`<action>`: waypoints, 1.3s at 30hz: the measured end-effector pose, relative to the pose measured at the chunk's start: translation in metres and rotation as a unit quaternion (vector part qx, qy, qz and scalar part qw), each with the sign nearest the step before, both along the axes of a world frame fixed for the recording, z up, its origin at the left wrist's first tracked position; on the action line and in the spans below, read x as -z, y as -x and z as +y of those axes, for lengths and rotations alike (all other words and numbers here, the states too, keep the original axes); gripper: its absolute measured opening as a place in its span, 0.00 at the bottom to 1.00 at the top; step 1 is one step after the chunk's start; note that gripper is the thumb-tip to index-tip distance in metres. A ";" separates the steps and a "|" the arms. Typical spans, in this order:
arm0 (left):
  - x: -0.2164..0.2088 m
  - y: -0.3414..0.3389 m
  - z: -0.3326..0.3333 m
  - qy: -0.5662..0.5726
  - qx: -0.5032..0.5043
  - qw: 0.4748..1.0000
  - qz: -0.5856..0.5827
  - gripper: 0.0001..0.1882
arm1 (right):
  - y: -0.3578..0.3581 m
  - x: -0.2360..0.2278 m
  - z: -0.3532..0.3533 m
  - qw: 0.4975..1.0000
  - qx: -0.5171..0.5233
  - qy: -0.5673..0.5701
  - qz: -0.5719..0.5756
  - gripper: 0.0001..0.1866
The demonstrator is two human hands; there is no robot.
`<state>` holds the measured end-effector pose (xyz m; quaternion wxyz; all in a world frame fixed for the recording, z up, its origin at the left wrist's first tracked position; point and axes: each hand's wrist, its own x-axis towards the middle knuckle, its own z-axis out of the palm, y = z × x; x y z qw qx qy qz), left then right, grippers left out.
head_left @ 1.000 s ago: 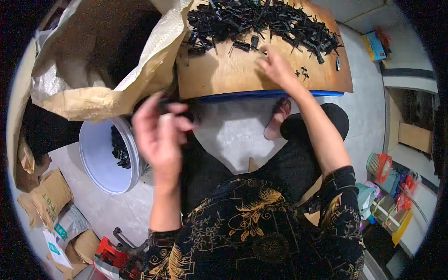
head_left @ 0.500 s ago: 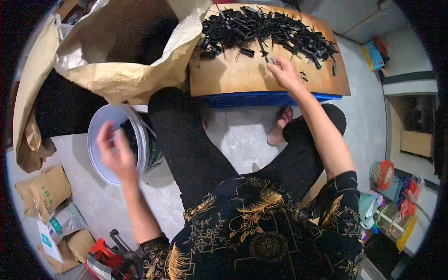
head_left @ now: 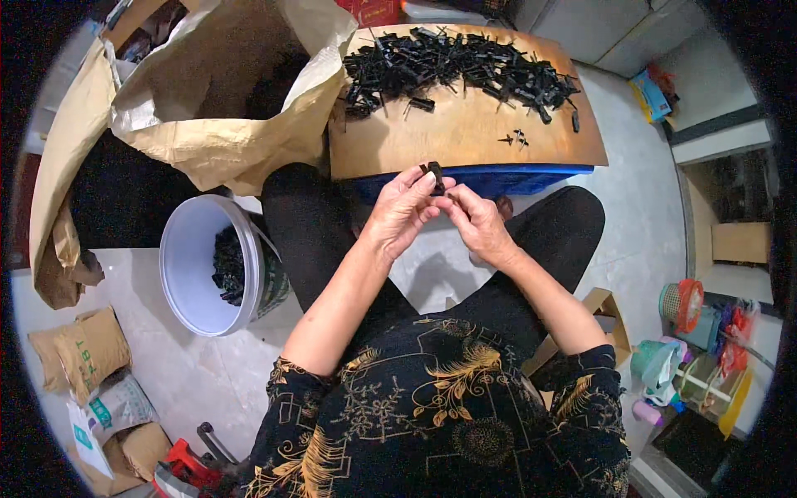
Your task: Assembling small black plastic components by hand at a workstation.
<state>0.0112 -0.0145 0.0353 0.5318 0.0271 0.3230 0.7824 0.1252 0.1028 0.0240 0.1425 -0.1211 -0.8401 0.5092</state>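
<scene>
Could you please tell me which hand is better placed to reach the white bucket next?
Probably the left hand, which is nearer the white bucket; the right hand lies farther right.

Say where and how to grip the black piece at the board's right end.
Probably pinch the black piece across its long sides, from above on the near side: it lies lengthwise near to far, bare board before it, the pile to its left.

Left hand (head_left: 400, 214), curled: was angled toward one o'clock. Right hand (head_left: 483, 230), bent: was angled toward eleven o'clock.
</scene>
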 end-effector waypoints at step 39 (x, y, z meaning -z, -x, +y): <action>0.055 -0.016 0.019 0.294 -0.140 0.758 0.566 0.17 | 0.037 0.071 0.009 0.992 0.009 0.119 -0.033 0.15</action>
